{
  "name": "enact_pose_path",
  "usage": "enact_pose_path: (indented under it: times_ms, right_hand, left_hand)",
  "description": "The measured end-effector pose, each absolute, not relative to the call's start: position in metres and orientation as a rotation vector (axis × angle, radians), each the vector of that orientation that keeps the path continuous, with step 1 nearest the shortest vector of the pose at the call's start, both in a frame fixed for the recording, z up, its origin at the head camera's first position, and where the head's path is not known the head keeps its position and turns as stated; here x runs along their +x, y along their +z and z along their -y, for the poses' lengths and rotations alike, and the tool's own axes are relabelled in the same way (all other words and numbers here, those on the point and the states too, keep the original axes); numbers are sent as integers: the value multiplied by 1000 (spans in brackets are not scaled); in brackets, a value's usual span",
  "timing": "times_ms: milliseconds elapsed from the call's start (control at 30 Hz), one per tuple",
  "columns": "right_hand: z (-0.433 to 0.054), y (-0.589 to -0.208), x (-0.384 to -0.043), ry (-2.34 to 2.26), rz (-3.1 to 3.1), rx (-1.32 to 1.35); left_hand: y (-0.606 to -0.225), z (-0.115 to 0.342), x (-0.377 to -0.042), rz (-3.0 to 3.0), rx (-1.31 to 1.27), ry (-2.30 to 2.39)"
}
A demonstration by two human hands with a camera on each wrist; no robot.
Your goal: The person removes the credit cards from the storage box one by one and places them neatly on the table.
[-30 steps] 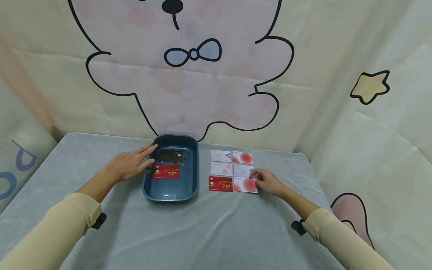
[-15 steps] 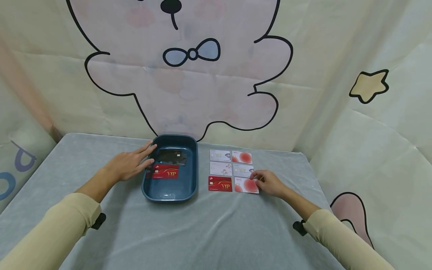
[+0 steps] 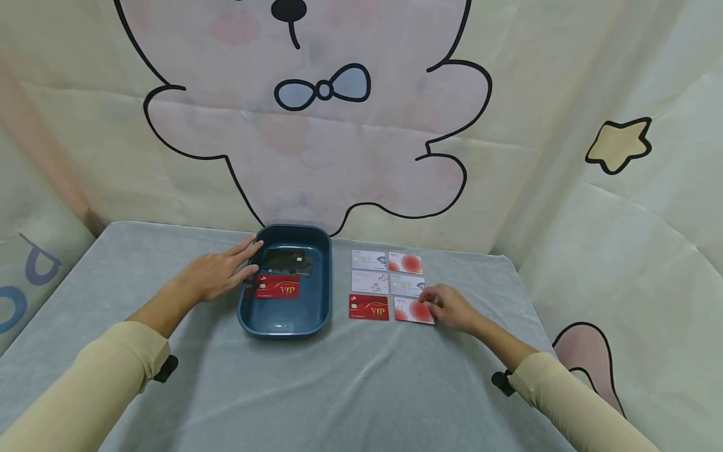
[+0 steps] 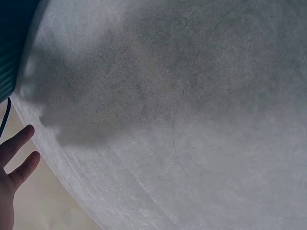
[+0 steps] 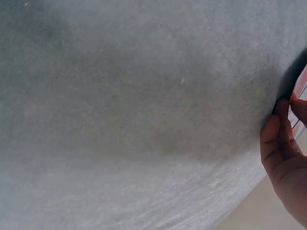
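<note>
With its fingers spread, my left hand [image 3: 217, 274] touches the left rim of a dark blue tray [image 3: 322, 295]. A red VIP card [image 3: 277, 287] and dark cards [image 3: 285, 258] lie inside the tray. My right hand [image 3: 449, 306] pinches the edge of a white card with red circles [image 3: 411, 309], at the near right of a group of cards. Left of that card is another red VIP card [image 3: 369, 307]. In the right wrist view the thumb and fingers meet at the edge of the card [image 5: 301, 86], most of which is cut off.
Behind these lie white cards [image 3: 369, 282], [image 3: 407, 285] is not needed here; a further card with red circles [image 3: 405, 263] sits at the back right. A grey cloth [image 3: 316, 395] covers the table. A printed curtain [image 3: 536, 188] hangs behind it.
My right hand has shifted slightly right with the near white card, widening the gap to the red VIP card. My left hand stays at the tray rim.
</note>
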State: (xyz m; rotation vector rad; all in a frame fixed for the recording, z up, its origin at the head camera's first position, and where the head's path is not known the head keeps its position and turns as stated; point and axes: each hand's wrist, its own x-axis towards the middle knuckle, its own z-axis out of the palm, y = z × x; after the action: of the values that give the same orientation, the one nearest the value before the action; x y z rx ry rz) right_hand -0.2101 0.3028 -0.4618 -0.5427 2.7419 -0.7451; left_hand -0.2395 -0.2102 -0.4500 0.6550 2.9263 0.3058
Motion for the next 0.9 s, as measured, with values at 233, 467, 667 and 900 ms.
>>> enact_pose_path:
  times_ms: [233, 467, 667, 900]
  right_hand:
    - [-299, -455, -211, -758, -2748, -497]
    - [-270, -430, -228, -817, -2774, -519]
    - [-228, -398, -243, -963, -2676, -579]
    - [-174, -377, -251, -1098, -2584, -645]
  left_hand:
    - [-450, 210, -240, -2933, 664, 309]
    - [-450, 211, -240, -2929, 660, 304]
    - [-449, 211, -239, -2930, 670, 300]
    - [-449, 210, -240, -2937, 667, 294]
